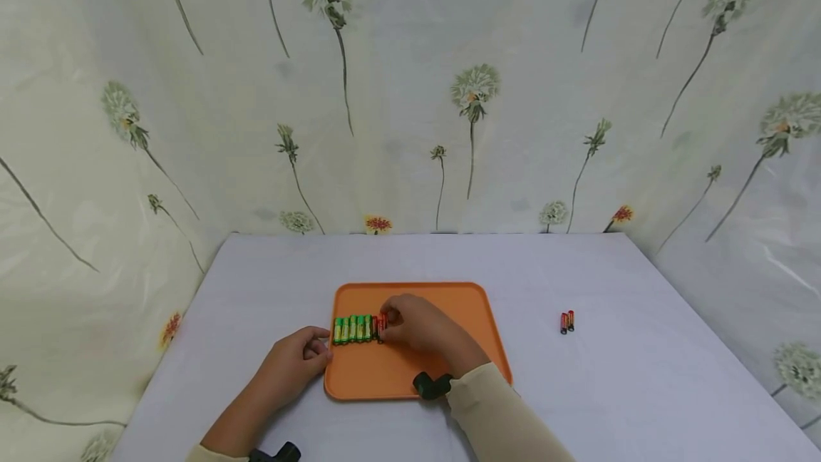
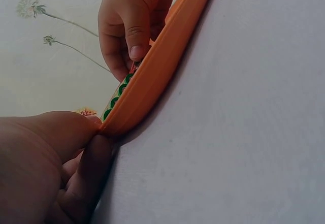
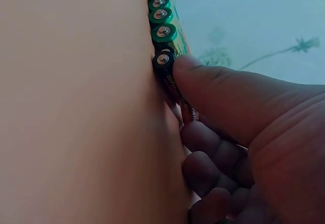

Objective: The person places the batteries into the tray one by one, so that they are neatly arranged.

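Note:
An orange tray [image 1: 442, 369] lies on the table, and a row of several green batteries [image 1: 353, 329] stretches across its left part. Dark red batteries [image 1: 375, 327] continue the row's right end. My right hand [image 1: 420, 325] pinches the endmost one, a red-and-black battery [image 3: 164, 60], between thumb and fingers, close beside its neighbour. In the right wrist view its metal tip faces the camera. At the tray's left rim [image 2: 152, 84], my left hand [image 1: 296, 360] holds the edge between thumb and finger, near the first green battery.
Two more red-and-black batteries [image 1: 567, 321] lie side by side on the white-covered table [image 1: 616, 391], to the right of the tray. A curtain [image 1: 398, 105] printed with dandelions hangs behind the table and along its sides.

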`<state>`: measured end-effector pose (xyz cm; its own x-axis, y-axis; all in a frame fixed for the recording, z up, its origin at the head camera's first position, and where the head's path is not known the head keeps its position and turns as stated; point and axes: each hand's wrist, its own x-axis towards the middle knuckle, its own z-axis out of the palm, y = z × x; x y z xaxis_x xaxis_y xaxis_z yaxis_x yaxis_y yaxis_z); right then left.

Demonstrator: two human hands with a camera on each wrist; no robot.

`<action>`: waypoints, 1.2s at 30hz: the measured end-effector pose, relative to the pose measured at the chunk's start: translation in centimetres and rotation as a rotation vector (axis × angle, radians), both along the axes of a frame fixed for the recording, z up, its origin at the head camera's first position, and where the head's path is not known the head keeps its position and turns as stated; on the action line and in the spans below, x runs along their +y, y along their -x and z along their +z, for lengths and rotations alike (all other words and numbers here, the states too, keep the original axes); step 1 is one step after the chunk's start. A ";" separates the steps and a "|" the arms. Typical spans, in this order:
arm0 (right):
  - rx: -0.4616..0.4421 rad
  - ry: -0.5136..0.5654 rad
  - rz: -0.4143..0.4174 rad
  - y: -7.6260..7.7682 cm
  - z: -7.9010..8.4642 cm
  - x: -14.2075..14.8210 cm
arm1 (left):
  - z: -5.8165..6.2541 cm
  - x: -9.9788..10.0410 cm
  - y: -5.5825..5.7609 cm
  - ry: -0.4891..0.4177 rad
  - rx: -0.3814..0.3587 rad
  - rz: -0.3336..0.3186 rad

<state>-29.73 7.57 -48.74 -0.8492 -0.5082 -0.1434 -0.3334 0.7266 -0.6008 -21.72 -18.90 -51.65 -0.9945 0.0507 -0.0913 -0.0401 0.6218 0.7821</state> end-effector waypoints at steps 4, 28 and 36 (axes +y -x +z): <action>-0.012 0.012 0.008 -0.1 -0.1 0.1 | 0.0 0.0 0.0 -0.003 -0.003 0.000; -0.027 0.037 0.034 0.1 -0.5 0.1 | 0.1 0.0 -0.2 -0.003 -0.002 -0.001; -0.014 0.034 0.025 0.0 -0.5 0.2 | 0.1 0.1 -0.2 -0.020 0.012 -0.011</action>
